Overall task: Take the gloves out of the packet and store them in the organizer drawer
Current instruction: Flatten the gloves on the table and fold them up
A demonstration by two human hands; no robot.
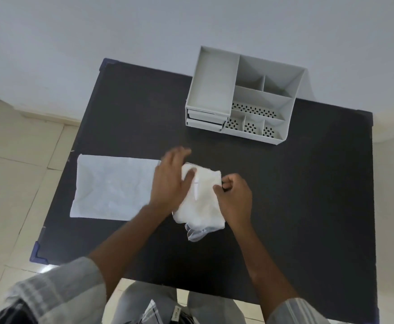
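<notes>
Head cam: gloves out, drawers far off

Your gloves [199,202] sit mid-frame on the table [308,206], long axis toward you. Your left hand [171,181] presses flat, fingers loose; your right hand [234,197] pinches their right edge. The organizer [245,94] sits upper right, drawers [205,119] barely cracked open.

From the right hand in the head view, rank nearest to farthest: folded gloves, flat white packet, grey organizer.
1. Folded gloves: touching the right hand, just left of it.
2. Grey organizer: at the table's far edge.
3. Flat white packet: far left, beyond the left hand.
</notes>
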